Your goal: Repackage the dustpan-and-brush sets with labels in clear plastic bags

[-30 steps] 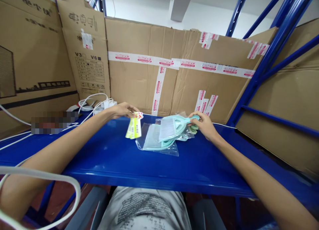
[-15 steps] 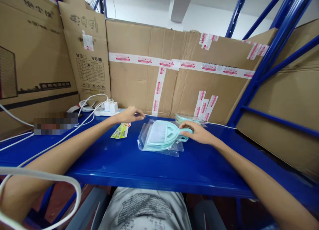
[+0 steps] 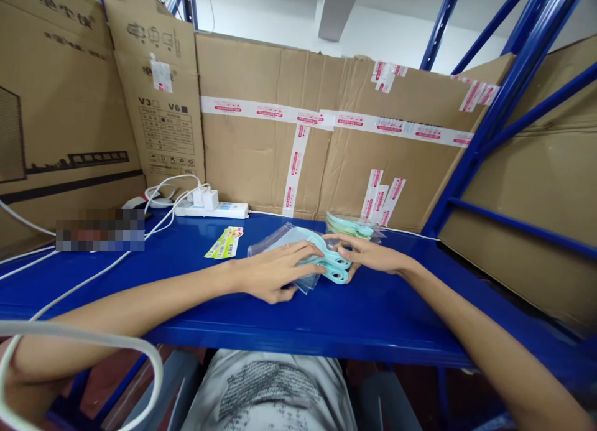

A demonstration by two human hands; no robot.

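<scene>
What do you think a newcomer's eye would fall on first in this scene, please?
Probably the light-blue handles at mid-table, with the left hand on the clear wrapping and the right hand at the handle ends. Next come the bright yellow-green cards, lying on the vivid blue table beyond the left forearm. Behind stands a cardboard wall crossed by red-and-white tape.

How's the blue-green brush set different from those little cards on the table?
The brush set is pale blue-green, while the cards are yellow-green and white. The brush set is bigger than the cards. The left hand lies over part of the brush set, but no hand touches the cards. Both have more than one piece, overlapping.
</scene>
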